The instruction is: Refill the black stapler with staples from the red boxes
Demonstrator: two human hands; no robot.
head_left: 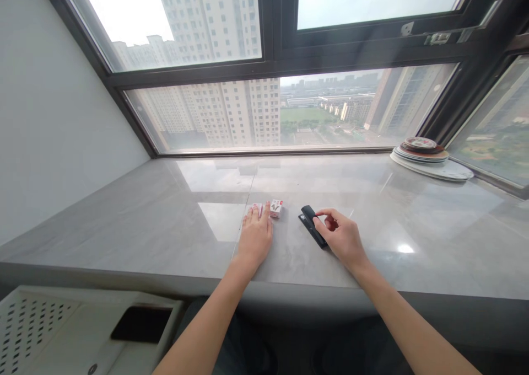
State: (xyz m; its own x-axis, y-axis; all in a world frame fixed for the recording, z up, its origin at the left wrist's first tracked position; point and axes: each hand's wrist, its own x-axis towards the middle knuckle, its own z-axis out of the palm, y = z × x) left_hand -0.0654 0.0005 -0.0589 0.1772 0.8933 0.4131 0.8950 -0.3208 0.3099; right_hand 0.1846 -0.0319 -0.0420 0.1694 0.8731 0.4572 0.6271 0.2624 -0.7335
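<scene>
My left hand (255, 232) lies flat on the grey stone sill (144, 226), fingers together and stretched out. Its fingertips touch a small white and red box (255, 208). A second small white and red box (276, 208) stands just to the right of it. My right hand (339, 235) is curled over a black stapler (312, 226) that lies on the sill. Thumb and fingers pinch its near end.
A stack of plates (425, 155) sits at the far right corner by the window. A white perforated plastic piece (61, 331) is below the sill at the lower left. A wide window runs behind the sill, and a plain wall stands on the left.
</scene>
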